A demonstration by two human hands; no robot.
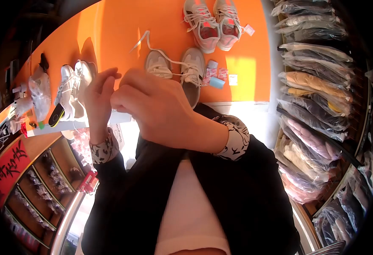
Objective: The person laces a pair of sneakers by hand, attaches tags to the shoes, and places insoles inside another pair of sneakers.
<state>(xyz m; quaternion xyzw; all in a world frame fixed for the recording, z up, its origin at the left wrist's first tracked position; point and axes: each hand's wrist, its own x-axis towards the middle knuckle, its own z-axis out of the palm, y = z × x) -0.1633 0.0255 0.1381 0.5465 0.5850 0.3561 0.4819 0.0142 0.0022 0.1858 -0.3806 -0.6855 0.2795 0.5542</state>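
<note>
My right hand (152,102) is raised in front of my chest, its fingers curled and pressed together; anything inside is hidden. Close beside it, my left hand (99,91) is slightly blurred, with its fingers bent and apart and nothing visible in it. Left of that hand, a pair of white shoes (73,91) stands on the orange table (118,25). Behind my right hand are a grey-white shoe (158,63) and its mate (192,70), with a loose white lace (154,46) trailing over them.
Grey and pink sneakers (207,25) stand at the table's far side. Small packets (217,82) and a white tag (233,79) lie near the right shoe. A plastic-wrapped item (39,91) is at left. Bagged clothes (316,80) fill shelves at right; more shelves (39,191) stand lower left.
</note>
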